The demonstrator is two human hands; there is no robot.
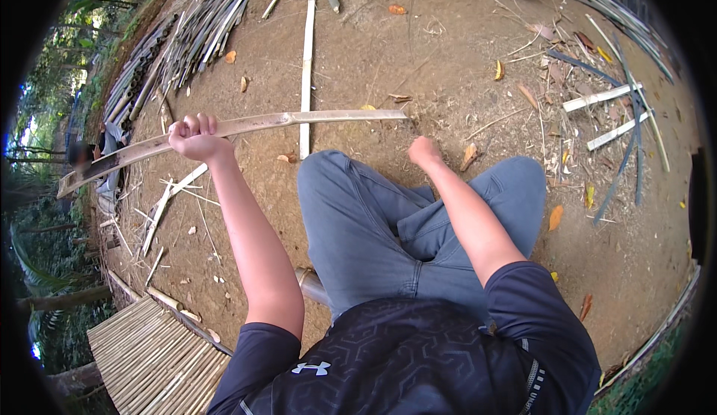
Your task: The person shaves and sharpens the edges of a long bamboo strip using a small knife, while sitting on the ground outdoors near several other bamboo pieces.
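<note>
A long split bamboo strip [254, 124] stretches from the far left to the middle of the view, its pale inner face showing towards the right end. My left hand [197, 138] is closed around it, left of its middle. Just below and right of the strip's right end, my right hand [426, 152] is closed in a fist, apart from the strip. A small dark shape shows between that fist and the strip's end; I cannot make out what it is. Another pale bamboo strip [307, 64] lies on the ground, passing under the held one.
Piled bamboo poles [216, 23] lie at the upper left. Cut pale pieces [602, 97] and dark strips [585, 66] are strewn at the right among shavings and leaves. A slatted bamboo mat [160, 355] is at the lower left. Beyond the poles sits another person [110, 153].
</note>
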